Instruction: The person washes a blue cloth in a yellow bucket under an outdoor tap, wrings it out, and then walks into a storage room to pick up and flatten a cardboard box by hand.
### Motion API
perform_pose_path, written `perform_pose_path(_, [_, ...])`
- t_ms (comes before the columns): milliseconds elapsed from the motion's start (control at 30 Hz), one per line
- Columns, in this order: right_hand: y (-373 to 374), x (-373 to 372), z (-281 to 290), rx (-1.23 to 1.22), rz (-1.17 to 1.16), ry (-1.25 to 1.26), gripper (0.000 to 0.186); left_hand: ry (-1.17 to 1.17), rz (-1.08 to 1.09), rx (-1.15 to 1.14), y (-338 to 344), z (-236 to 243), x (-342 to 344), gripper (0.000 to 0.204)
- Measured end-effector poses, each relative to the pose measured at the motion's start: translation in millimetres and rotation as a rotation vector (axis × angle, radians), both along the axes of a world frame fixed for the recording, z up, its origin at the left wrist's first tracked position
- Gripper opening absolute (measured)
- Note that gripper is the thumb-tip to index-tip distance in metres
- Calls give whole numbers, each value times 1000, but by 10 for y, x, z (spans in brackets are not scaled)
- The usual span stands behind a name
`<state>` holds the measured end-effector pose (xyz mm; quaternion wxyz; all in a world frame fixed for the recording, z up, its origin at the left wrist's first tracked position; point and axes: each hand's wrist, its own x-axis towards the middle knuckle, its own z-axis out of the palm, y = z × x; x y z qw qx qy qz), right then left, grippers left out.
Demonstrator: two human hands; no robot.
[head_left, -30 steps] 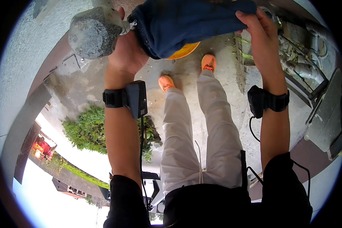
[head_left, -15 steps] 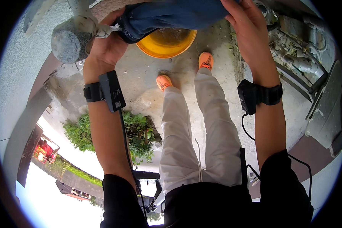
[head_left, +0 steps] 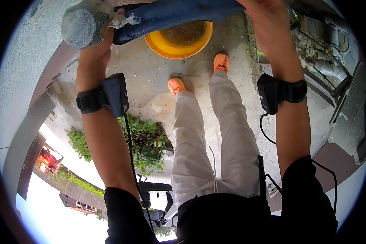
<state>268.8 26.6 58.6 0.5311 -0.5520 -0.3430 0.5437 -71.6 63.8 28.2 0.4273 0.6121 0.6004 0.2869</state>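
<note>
A dark blue piece of cloth, perhaps a garment, is stretched across the top of the head view between my two hands. My left hand grips its left end, partly hidden behind a grey, rounded tap. At the tap's pale spout, a whitish splash that looks like water lands on the cloth. My right hand is closed on the cloth's right end, its fingertips cut off by the upper edge. Below the cloth, a yellow basin with murky brownish contents stands on the ground, its far side covered.
Concrete ground lies around my orange shoes. Leafy green plants grow at the left. Pipes and a dark metal frame stand at the right, beside a grey panel. A pale wall rises on the far left.
Both hands have moved slightly up the view, and the left one has also shifted left behind the tap. The cloth is now pulled straighter, with the splash farther in from its left end.
</note>
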Motion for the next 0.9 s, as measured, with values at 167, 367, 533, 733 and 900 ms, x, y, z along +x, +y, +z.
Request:
perform_pose_path(167, [-34,24,38,37,29,-47,12,45,57,23,-45,1,-116,33])
perform_pose_path(367, [-85,-14,97,46,-44,-110,15,-11,152,-24,-144,25,-274,37])
perform_pose_path(533, [-157,66,35,-35,28,-122,21,-225,278,-53,-157,176,-309,24])
perform_pose_path(733, [-440,136,-334,-297,221,-27,37,-306,285,115,-427,362,-224,22])
perform_pose_path(900, [-577,-50,-277,-552,236,147,45,-482,397,146,-617,477,-180,25])
